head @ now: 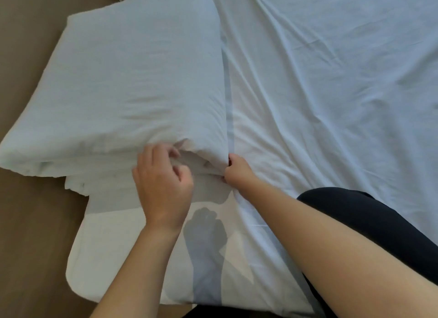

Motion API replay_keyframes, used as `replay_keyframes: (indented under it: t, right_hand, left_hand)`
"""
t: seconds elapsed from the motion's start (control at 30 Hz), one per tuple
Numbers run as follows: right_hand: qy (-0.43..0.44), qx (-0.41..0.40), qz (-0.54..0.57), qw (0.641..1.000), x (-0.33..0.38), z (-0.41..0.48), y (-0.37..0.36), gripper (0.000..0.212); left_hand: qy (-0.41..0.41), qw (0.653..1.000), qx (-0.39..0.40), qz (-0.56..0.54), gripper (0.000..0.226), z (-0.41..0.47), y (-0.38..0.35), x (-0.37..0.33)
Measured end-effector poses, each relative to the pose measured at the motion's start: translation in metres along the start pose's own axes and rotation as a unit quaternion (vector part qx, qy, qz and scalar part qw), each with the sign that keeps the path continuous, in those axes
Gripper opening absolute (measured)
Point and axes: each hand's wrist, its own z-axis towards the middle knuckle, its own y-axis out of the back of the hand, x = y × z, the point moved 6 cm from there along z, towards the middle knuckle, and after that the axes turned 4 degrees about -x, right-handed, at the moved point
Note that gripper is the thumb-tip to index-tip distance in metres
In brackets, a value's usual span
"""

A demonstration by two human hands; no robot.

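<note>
From the head camera, the pillowcase lies filled out at the near left corner of the bed, its open end turned toward you. A bit of the pillow shows in that mouth. Your right hand is fisted round the right corner of the opening and holds the cloth taut. Your left hand sits at the mouth with its fingers curled into the folds. Whether they pinch the cloth I cannot tell. Your knee rests on the sheet, and the floor runs along the left.

I judge you are at the closing step, with the pillow in and the end untidy. Next, keep the right corner tight, push the loose flap inside with your left fingers, then smooth the hem flat.
</note>
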Motion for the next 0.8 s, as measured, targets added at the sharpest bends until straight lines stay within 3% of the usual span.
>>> replay_keyframes:
  t: [0.03, 0.1, 0.13, 0.2, 0.3, 0.43, 0.53, 0.8]
  right_hand:
    - [-0.015, 0.003, 0.035, 0.999, 0.004, 0.002, 0.005, 0.034]
    - [-0.055, -0.003, 0.131, 0.990, 0.015, 0.007, 0.016, 0.036]
    - [-0.070, -0.011, 0.164, 0.984, 0.021, 0.010, 0.020, 0.036]
    - [-0.079, -0.016, 0.201, 0.976, 0.034, 0.015, 0.026, 0.033]
    - [-0.075, 0.025, 0.233, 0.969, 0.052, 0.020, 0.028, 0.034]
    - [-0.027, 0.063, 0.185, 0.980, 0.073, 0.027, 0.037, 0.028]
    - [-0.025, 0.079, 0.180, 0.980, 0.075, 0.031, 0.038, 0.018]
    - [-0.013, 0.082, 0.185, 0.979, 0.073, 0.048, 0.036, 0.036]
  left_hand:
    - [0.070, 0.996, 0.035, -0.052, 0.020, -0.010, -0.007, 0.009]
    - [0.240, 0.945, 0.169, -0.147, 0.028, -0.036, -0.038, 0.026]
    - [0.282, 0.915, 0.228, -0.179, 0.034, -0.048, -0.052, 0.027]
    - [0.293, 0.888, 0.275, -0.223, 0.052, -0.054, -0.068, 0.020]
    - [0.290, 0.862, 0.296, -0.292, 0.063, -0.043, -0.079, 0.007]
    - [0.312, 0.828, 0.350, -0.308, 0.066, -0.041, -0.099, 0.003]
    - [0.347, 0.808, 0.337, -0.335, 0.070, -0.044, -0.105, 0.004]
    - [0.425, 0.750, 0.295, -0.411, 0.052, -0.042, -0.111, 0.011]
